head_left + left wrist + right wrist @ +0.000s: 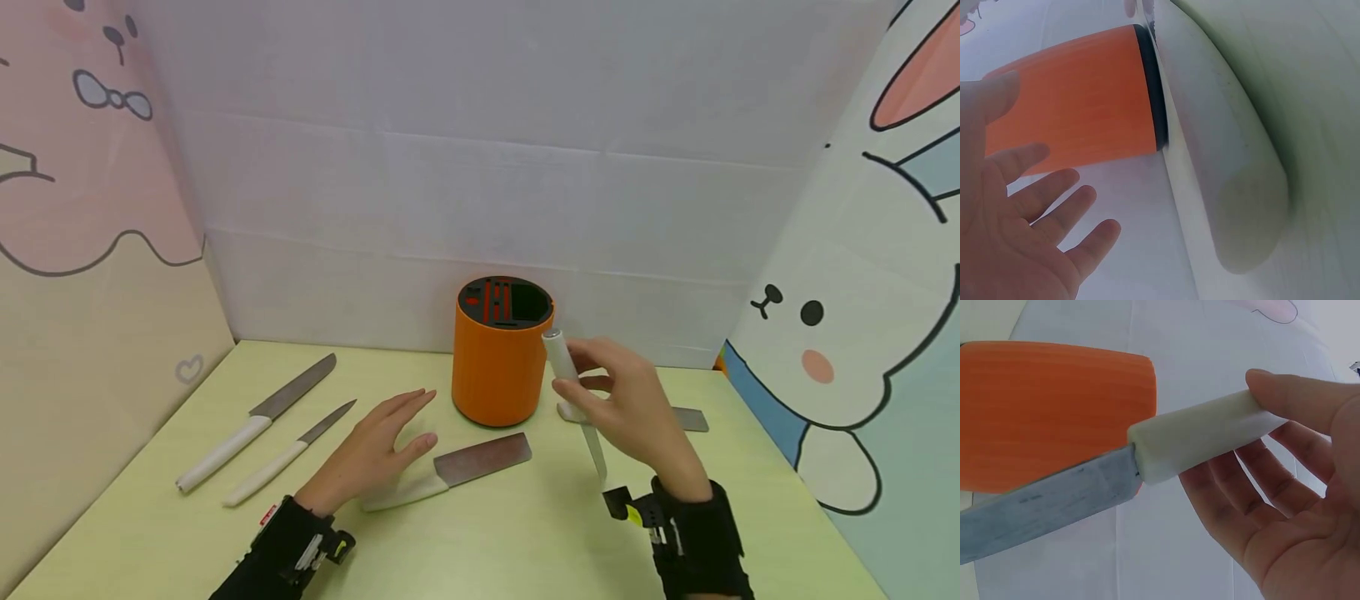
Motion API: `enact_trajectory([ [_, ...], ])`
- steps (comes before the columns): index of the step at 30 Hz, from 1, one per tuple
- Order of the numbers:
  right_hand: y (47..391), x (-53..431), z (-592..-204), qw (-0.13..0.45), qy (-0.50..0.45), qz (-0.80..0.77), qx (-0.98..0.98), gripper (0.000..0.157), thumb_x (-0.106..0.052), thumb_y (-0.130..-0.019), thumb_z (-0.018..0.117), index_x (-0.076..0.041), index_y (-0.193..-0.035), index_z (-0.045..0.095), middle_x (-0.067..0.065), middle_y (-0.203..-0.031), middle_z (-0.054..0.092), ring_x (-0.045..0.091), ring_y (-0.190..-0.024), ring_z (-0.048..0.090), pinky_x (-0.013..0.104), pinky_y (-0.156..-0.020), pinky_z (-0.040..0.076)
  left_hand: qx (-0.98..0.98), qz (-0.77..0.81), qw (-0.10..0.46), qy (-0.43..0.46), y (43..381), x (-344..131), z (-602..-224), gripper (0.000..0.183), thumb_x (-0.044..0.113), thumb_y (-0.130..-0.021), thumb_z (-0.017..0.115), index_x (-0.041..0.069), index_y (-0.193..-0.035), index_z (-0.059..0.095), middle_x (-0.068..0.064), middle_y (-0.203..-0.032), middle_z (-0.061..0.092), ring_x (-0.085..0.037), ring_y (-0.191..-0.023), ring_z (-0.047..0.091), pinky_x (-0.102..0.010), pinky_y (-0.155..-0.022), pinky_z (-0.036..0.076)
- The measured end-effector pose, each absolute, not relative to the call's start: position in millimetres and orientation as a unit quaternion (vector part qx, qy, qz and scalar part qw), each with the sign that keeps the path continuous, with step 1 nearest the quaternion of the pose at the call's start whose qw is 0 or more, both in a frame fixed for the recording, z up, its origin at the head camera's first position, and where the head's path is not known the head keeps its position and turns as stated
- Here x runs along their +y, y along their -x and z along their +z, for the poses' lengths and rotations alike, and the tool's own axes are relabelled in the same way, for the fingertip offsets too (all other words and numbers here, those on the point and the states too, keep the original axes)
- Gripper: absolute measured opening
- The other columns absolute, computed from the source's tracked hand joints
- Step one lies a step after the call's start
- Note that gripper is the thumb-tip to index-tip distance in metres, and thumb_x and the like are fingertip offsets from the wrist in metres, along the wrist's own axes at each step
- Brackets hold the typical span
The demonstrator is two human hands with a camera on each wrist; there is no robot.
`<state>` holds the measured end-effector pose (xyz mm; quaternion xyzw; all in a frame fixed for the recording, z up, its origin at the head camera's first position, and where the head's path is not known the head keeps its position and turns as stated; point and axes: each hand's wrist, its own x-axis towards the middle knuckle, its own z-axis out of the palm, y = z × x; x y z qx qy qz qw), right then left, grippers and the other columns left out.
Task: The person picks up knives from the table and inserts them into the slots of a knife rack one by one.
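Observation:
My right hand (626,402) pinches the white handle of a kitchen knife (561,357) between thumb and fingers, just right of an orange knife block (498,375). The blade points down toward the table, and in the right wrist view the knife (1191,437) crosses in front of the orange block (1054,412). My left hand (367,454) hovers with fingers spread, holding nothing, near the white handle of a cleaver (483,460) in front of the block. That cleaver's handle (1229,162) lies beside the hand in the left wrist view.
Two white-handled knives lie at the left, a larger knife (292,389) and a smaller knife (326,422). Behind the right hand another blade (690,418) lies on the pale table (525,550). The block's black slotted top (504,302) faces up. A white cloth backdrop (375,250) stands behind.

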<state>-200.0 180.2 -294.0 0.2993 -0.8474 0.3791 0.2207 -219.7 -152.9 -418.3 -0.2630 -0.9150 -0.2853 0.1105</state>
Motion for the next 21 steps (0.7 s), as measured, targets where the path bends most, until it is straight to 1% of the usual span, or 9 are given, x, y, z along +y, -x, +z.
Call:
enact_trajectory([
  [6,177,156,-267,0.250,-0.295,0.419,-0.821,0.035,0.003,-0.082,0.072,0.000,-0.116,0.061,0.008,-0.101,0.062,0.020,-0.089,0.061,0.029,-0.074,0.056,-0.914,-0.285,0.114,0.264,219,-153,-417,0.061,0.052,-0.096,0.051,0.026,-0.148,0.033,-0.006,-0.149,0.035,-0.027,-0.134,0.031,-0.057,-0.101,0.034],
  [9,176,150,-265,0.257,-0.293,0.442,-0.808,0.036,0.003,-0.083,0.071,0.001,-0.117,0.060,0.009,-0.103,0.062,0.020,-0.090,0.061,0.031,-0.075,0.055,-0.913,-0.287,0.119,0.265,219,-153,-417,0.061,0.051,-0.096,0.052,0.024,-0.148,0.034,-0.006,-0.149,0.035,-0.026,-0.134,0.031,-0.057,-0.101,0.035],
  [13,175,145,-267,0.245,-0.294,0.476,-0.792,0.037,0.005,-0.083,0.070,0.001,-0.118,0.059,0.009,-0.106,0.061,0.019,-0.091,0.061,0.032,-0.077,0.055,-0.912,-0.286,0.120,0.267,220,-154,-418,0.062,0.051,-0.096,0.052,0.024,-0.148,0.033,-0.005,-0.149,0.035,-0.026,-0.134,0.031,-0.056,-0.101,0.035],
  [21,177,137,-272,0.221,-0.289,0.527,-0.768,0.039,0.007,-0.084,0.068,0.003,-0.121,0.056,0.012,-0.110,0.059,0.025,-0.093,0.060,0.032,-0.079,0.054,-0.912,-0.283,0.131,0.268,221,-158,-418,0.062,0.050,-0.096,0.053,0.023,-0.148,0.034,-0.005,-0.148,0.035,-0.026,-0.133,0.032,-0.056,-0.102,0.035],
])
